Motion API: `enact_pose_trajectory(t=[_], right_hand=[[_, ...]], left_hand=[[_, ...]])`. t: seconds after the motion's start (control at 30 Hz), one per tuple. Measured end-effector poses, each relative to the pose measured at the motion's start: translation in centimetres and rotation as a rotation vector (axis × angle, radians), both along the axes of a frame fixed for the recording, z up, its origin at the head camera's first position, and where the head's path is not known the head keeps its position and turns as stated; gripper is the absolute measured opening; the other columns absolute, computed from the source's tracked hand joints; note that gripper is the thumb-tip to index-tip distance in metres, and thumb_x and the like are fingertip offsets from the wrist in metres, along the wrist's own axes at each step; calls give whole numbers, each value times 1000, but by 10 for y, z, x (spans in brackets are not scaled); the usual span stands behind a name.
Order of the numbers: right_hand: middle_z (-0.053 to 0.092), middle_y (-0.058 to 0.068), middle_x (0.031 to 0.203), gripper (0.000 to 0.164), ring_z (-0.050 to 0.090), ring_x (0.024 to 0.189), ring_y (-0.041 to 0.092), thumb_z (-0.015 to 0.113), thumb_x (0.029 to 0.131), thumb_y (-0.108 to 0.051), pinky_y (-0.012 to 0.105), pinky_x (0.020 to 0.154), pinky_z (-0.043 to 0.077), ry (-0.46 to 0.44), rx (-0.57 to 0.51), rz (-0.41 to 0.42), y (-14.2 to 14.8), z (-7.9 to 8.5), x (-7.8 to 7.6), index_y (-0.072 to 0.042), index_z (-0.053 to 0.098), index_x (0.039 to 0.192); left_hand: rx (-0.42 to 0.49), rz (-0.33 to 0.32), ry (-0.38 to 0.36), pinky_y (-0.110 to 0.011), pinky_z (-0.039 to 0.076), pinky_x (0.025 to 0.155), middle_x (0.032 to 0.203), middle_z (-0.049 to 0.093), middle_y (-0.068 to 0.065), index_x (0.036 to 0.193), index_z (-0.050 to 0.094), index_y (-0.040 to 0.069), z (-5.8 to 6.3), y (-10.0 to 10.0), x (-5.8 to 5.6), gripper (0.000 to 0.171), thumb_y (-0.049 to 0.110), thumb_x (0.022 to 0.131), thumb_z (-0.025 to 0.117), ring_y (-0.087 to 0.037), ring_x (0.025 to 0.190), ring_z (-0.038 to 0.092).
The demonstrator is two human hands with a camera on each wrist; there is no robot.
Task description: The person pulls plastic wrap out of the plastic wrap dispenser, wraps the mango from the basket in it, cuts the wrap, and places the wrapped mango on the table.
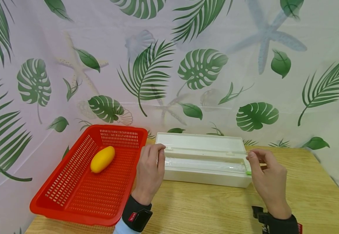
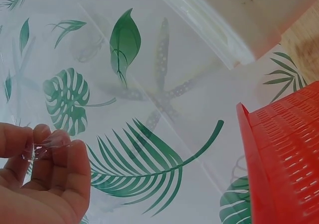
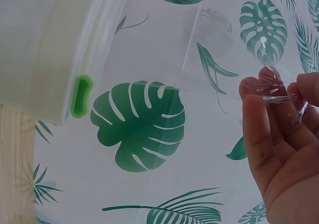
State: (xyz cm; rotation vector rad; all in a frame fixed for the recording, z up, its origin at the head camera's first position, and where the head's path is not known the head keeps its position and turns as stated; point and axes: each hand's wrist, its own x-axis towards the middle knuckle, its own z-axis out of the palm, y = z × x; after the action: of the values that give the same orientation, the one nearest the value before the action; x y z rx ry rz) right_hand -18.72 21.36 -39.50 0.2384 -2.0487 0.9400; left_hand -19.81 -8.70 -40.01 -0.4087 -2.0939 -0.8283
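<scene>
Clear film (image 1: 205,151) stretches left to right — left fingers (image 1: 154,151) and right fingers (image 1: 264,154) pinching its edge (tips together).

The right grip (image 3: 287,157) pinches clear film (image 3: 278,98).

Left hand (image 1: 150,170), right hand (image 1: 270,178): apparent fingertip pinches
</scene>
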Motion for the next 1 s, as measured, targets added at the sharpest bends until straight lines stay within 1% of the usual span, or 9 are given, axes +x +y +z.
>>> enact_pose_trajectory(t=[0.3, 0.53, 0.7, 0.77, 0.87, 1.0], right_hand=[[68, 17, 80, 13, 48, 78, -22, 64, 87, -1, 2, 60, 39, 24, 4, -18, 3, 4, 2, 5, 65, 98], [69, 17, 81, 14, 49, 78, -21, 64, 86, 0, 2, 61, 39, 32, -8, -26, 4, 5, 4, 4, 66, 100], [68, 16, 81, 14, 49, 77, -21, 65, 86, -1, 1, 65, 38, 33, -17, -47, 5, 6, 5, 4, 66, 99], [68, 16, 81, 13, 50, 78, -20, 65, 85, 1, 1, 67, 39, 43, -26, -43, 4, 5, 4, 4, 66, 98], [67, 16, 80, 12, 52, 79, -18, 65, 85, 4, 3, 72, 39, 61, -42, -11, 2, 3, 2, 5, 66, 97], [65, 16, 79, 11, 53, 79, -15, 62, 86, 4, 5, 73, 41, 73, -51, 22, 1, 1, 2, 7, 65, 97]], left_hand=[[30, -37, -37, -25, 48, 62, 95, 54, -8, 103, 59, 7, 1, 3, 0, 10, 10, 95, 54, -17, 79, 50], [35, -52, -13, -27, 48, 67, 96, 54, -8, 103, 59, 6, 3, 6, -2, 10, 10, 95, 54, -18, 82, 50], [48, -77, -4, -25, 48, 67, 95, 52, -9, 103, 58, 4, 4, 7, -2, 10, 8, 95, 54, -18, 82, 50], [50, -79, 3, -25, 48, 67, 95, 52, -9, 103, 58, 4, 4, 7, -1, 10, 6, 94, 55, -18, 82, 50], [56, -74, 21, -24, 49, 67, 95, 52, -10, 102, 57, 3, 3, 5, 0, 11, 3, 92, 58, -17, 82, 50], [58, -73, 36, -24, 48, 66, 95, 52, -10, 102, 58, 3, 3, 4, 2, 12, 2, 90, 59, -17, 82, 50]])
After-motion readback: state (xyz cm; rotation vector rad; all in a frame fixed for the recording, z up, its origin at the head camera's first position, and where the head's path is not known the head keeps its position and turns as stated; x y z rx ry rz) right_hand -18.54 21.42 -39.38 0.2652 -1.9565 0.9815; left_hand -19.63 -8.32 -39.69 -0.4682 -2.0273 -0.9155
